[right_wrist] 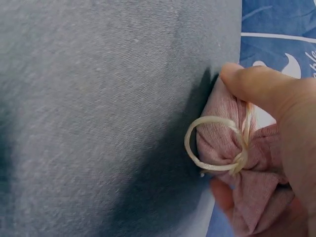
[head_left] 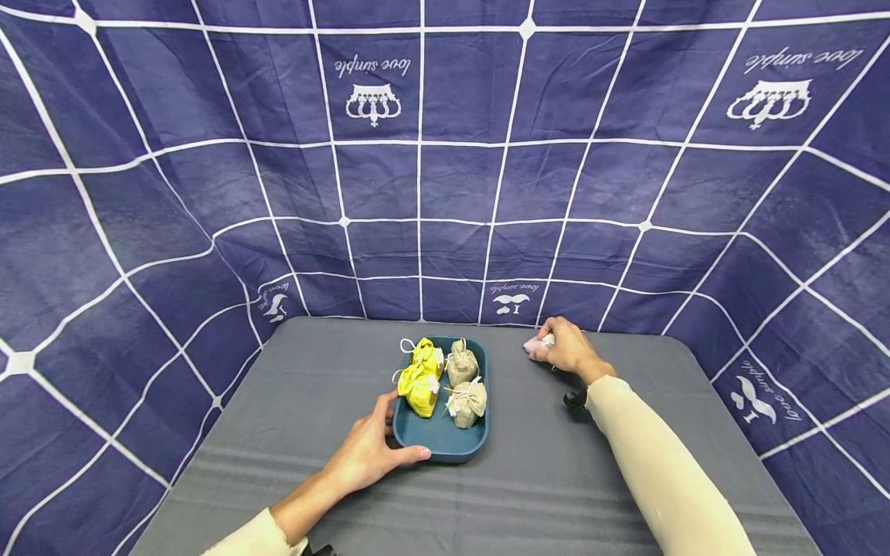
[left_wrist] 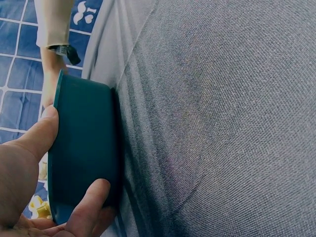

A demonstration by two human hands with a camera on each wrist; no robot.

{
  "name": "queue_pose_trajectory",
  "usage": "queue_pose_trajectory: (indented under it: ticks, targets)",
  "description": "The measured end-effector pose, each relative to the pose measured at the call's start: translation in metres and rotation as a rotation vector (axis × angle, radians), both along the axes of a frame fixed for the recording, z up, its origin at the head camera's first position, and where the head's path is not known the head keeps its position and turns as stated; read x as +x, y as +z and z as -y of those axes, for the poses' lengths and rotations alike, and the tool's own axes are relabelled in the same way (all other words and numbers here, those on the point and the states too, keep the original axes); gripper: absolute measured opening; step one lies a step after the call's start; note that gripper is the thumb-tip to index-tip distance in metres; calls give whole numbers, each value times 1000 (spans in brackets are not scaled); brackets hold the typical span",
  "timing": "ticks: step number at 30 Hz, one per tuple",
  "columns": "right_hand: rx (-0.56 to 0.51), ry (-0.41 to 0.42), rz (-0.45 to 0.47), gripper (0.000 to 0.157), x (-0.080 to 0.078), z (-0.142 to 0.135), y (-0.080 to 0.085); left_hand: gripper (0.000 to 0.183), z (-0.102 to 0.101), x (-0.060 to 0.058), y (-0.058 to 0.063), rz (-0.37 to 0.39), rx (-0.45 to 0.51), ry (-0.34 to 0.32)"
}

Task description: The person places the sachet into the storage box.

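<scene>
My left hand holds the near left corner of a dark teal tray, its thumb over the front rim and its fingers against the left side. Inside the tray, two yellow drawstring pouches lie at the left and two beige drawstring pouches at the right. To the right of the tray, near the back of the table, my right hand pinches a pink drawstring pouch between thumb and fingers. A pale cord loop hangs from that pouch, close to the table surface.
A grey cloth covers the table, with shallow creases toward the front. Dark blue curtains with white grid lines stand behind the table and along both sides. A black strap sits at my right wrist.
</scene>
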State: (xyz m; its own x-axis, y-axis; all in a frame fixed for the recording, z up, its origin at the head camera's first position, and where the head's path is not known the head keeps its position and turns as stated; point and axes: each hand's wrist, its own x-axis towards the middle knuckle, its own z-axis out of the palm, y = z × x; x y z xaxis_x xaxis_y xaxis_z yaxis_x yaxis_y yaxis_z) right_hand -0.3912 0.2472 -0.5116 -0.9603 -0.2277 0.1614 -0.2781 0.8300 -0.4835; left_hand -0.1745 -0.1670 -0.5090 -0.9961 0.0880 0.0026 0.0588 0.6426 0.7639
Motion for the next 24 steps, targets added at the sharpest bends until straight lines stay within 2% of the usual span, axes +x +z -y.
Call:
queue_pose_trajectory:
  ticks: [5,8,11,14,15,18,21,22,24]
  targets:
    - [-30,94,-62,39,5,-6,-1,118,0,0,2,-10,-7,-7]
    - [-37,120,-79,42,8,-11,-3,118,1,0,4,-9,-4,-11]
    - [-41,113,-97,51,11,-14,-6,119,3,0,2,-11,11,-18]
    - [-52,110,-119,57,13,-16,-8,118,5,0,-3,-53,25,-39]
    - [-57,111,-126,58,14,-16,-8,116,8,-2,-10,-96,23,-63]
    - [-65,113,-131,66,16,-16,-9,115,10,-3,-13,-129,22,-78]
    - [-49,73,-94,72,19,-15,-8,117,9,-3,-11,-106,18,-68]
    - [-45,55,-74,74,20,-15,-8,120,6,-1,-4,-64,16,-45]
    - [-38,17,-39,73,21,-14,-7,120,5,-1,0,-40,7,-34]
